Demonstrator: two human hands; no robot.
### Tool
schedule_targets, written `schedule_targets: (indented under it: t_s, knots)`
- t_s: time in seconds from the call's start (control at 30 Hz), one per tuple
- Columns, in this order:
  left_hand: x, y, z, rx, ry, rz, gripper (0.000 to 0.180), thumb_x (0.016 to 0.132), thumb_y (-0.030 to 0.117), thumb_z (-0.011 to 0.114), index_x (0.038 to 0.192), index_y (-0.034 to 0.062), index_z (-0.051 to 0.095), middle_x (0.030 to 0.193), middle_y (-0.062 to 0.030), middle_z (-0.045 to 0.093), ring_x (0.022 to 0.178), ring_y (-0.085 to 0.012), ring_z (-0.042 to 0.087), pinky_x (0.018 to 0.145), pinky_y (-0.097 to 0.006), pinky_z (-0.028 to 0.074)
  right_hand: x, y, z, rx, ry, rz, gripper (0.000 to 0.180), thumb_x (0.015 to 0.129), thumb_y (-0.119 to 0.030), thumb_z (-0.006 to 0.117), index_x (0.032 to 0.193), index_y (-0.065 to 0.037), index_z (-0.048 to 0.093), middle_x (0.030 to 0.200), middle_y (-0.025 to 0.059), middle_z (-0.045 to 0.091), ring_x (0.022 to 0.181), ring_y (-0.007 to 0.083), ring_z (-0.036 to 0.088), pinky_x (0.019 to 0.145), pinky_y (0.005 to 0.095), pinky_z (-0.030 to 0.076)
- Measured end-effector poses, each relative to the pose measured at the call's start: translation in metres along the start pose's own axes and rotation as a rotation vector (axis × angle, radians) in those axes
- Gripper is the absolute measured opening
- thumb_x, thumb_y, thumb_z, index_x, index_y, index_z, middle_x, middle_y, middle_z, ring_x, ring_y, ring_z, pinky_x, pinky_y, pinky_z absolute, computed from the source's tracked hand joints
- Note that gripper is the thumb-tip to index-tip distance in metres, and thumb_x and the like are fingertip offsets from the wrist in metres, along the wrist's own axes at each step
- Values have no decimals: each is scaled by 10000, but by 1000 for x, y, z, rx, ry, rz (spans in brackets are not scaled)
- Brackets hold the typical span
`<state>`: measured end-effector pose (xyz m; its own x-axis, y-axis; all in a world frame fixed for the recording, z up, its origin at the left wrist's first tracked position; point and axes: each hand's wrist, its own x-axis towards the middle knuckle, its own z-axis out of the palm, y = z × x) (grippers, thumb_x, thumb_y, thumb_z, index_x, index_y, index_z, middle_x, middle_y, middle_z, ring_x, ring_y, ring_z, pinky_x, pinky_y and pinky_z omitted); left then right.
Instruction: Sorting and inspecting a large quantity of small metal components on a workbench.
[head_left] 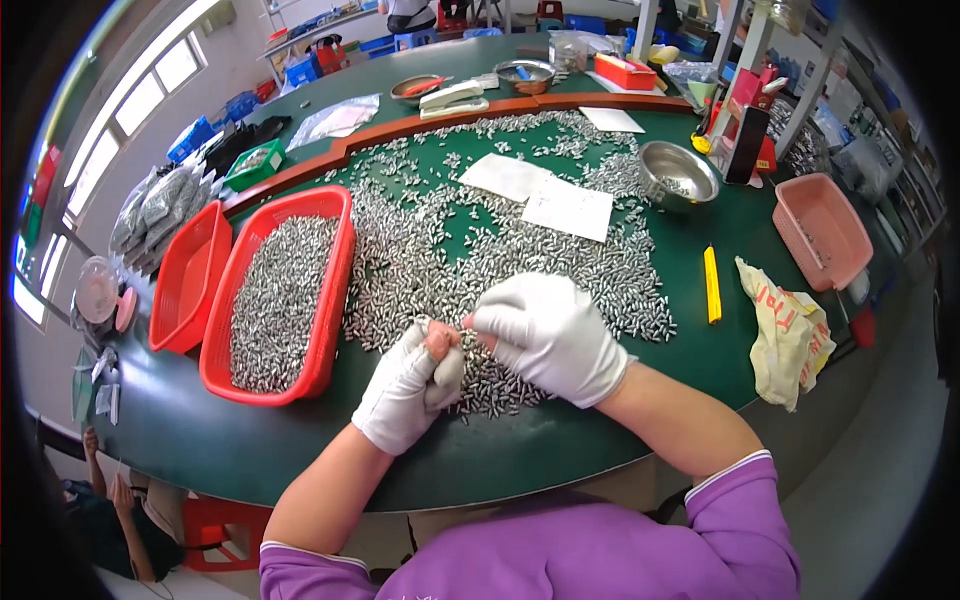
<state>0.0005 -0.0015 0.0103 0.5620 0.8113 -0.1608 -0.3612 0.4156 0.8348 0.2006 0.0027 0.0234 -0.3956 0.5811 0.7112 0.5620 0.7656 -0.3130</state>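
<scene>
Near the green tabletop's [300, 440] front edge, both white-gloved hands pinch small shiny metal pieces [520, 260]: left hand [410, 385] fingers curled together, right hand [550, 335] fingertips pressed together.

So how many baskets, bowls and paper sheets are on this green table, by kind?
Red baskets: 2, one full of small metal pieces, one beside it
Pink basket: 1
Metal bowls: 3
White paper sheets: 3
Total: 9
</scene>
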Motion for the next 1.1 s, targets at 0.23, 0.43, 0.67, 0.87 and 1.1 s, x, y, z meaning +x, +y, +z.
schedule_targets:
  t_s: [0.23, 0.43, 0.67, 0.87, 1.1]
  knots:
    - [7, -2, -21, -244, -15, 47, 216, 936, 322, 566, 1017, 127, 519, 735, -16, 484, 496, -89, 327, 467, -228, 266, -1, 21, -7, -152, -78, 234, 92, 750, -47, 650, 826, -91, 680, 855, 55, 640, 824, 258, 611, 753, 344, 505]
    - [7, -4, -20, -311, 18, 12, 224, 919, 293, 591, 1040, 120, 517, 833, -37, 539, 530, -94, 357, 498, -231, 288, -9, 13, 8, -39, -324, 139, 141, 722, -139, 689, 857, -99, 676, 888, 63, 625, 858, 267, 601, 770, 380, 497]
    - [7, -5, -25, -347, -28, 7, 235, 921, 303, 588, 1052, 112, 544, 880, -36, 559, 578, -91, 384, 523, -229, 313, -9, 14, 14, -115, -339, 194, 122, 732, -152, 694, 844, -109, 672, 866, 52, 619, 839, 266, 601, 744, 382, 500]
    - [7, -6, -23, -341, -21, -4, 241, 934, 324, 569, 1040, 109, 549, 878, -30, 561, 577, -91, 386, 523, -232, 313, -4, 13, 12, -91, -319, 74, 141, 708, -138, 709, 842, -121, 670, 865, 49, 617, 829, 262, 601, 722, 381, 500]
    - [7, -5, -20, -346, -31, -12, 234, 933, 322, 574, 1025, 108, 550, 855, -27, 556, 568, -88, 384, 516, -229, 311, -4, 13, 16, -172, -350, 115, 139, 709, -136, 696, 828, -87, 643, 901, 67, 609, 845, 275, 598, 731, 385, 497]
